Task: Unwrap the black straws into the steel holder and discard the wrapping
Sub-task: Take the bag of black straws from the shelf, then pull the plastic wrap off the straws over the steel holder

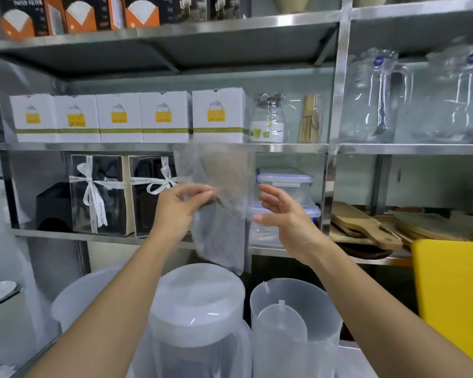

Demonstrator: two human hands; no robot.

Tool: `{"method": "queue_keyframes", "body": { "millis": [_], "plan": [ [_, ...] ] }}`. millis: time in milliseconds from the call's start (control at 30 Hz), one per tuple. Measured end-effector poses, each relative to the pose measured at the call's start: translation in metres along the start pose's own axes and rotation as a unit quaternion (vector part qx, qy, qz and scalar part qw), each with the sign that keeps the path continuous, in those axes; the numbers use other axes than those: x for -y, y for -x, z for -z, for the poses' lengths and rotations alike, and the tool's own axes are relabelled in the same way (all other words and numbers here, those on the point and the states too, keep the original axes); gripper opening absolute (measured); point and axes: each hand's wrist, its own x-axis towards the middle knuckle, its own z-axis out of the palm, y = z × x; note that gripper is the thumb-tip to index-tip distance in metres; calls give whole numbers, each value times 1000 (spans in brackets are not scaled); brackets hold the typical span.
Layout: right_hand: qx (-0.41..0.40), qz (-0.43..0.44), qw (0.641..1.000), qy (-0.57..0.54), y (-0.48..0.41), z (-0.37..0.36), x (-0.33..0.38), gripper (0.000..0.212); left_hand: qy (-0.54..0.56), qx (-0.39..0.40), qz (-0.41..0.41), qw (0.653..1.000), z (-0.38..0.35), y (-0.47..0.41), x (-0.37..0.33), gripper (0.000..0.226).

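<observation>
A clear plastic bag (219, 186) with a dark bundle of black straws (219, 236) in its lower part hangs in front of the steel shelves, blurred by motion. My left hand (180, 208) pinches the bag near its middle, fingers closed on the plastic. My right hand (281, 211) is just to the right of the bag with its fingers spread, and I cannot tell whether it touches the plastic. No steel holder is in view.
Steel shelving (161, 147) carries white boxes (120, 118), gift boxes with ribbons (99, 195), lidded plastic containers (284, 181), glass pitchers (377, 99) and wooden boards (366, 225). Below my arms stand translucent plastic jugs (200, 309). A yellow board (453, 296) leans at the right.
</observation>
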Motion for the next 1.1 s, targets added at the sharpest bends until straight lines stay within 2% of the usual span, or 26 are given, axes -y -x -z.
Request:
{"method": "queue_keyframes", "body": {
  "millis": [67, 200, 433, 533, 633, 733, 833, 867, 967, 1033, 1100],
  "plan": [
    [32, 9, 999, -24, 14, -4, 11, 73, -6, 16, -11, 1000, -4, 11, -19, 8],
    [70, 74, 992, -70, 54, -8, 40, 55, -26, 20, -32, 999, -14, 33, -53, 8],
    [-43, 93, 994, 35, 127, 7, 75, 19, -28, 39, -12, 999, -35, 83, -95, 18],
    [-41, 66, 997, 7, 156, 16, 78, 24, -15, 33, 14, 999, -47, 109, -104, 16],
    [-22, 54, 997, -50, 184, 24, 75, 45, -26, 43, 29, 998, -56, 136, -112, 14],
    [-101, 62, 993, -10, 207, 27, 66, 26, -37, 65, 35, 997, -64, 162, -123, 23],
    [-170, 53, 984, 2, 227, 30, 61, 13, -54, 78, 43, 995, -70, 187, -132, 15],
    [-186, 53, 981, 6, 234, 31, 61, 13, -50, 74, 52, 995, -72, 194, -134, 19],
    [-246, 54, 967, 36, 252, 34, 62, 20, -54, 7, 38, 998, -76, 219, -135, 55],
    [-279, 56, 957, 48, 262, 36, 64, 26, -59, -39, -23, 997, -78, 239, -142, 53],
    [-306, 59, 948, 62, 271, 39, 65, 33, -66, -21, -67, 995, -80, 260, -147, 42]
  ]
}}
